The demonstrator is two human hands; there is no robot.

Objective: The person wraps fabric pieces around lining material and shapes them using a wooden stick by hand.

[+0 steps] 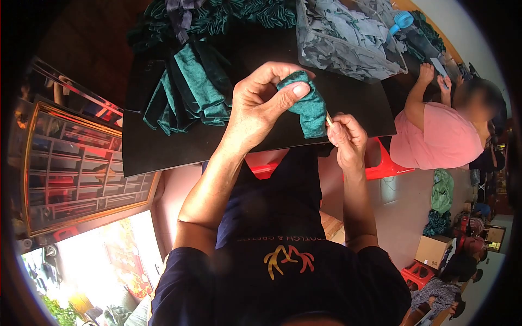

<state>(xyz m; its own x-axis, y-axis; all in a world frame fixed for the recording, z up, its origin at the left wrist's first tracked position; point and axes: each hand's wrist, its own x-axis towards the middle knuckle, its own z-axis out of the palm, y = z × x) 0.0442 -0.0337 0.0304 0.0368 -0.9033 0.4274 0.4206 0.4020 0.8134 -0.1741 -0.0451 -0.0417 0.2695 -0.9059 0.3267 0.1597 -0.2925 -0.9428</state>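
Above the table's near edge, my left hand (261,103) pinches a small green velvet fabric piece (312,113), its thumb pressed flat on the upper part. The piece hangs down toward my right hand (348,136). Between that hand's thumb and fingers is a thin, light wooden stick (329,120), its far end meeting the edge of the velvet. To the left on the dark table (261,130) lies a fanned stack of green velvet strips (198,81), a few hanging toward the near edge.
A clear plastic bin (353,49) full of grey-green fabric pieces stands at the back right, near a blue handheld fan (401,22). Bunched green velvet (244,15) lines the far side. A person in pink (437,133) works at the right; red stools (375,163) stand below the table.
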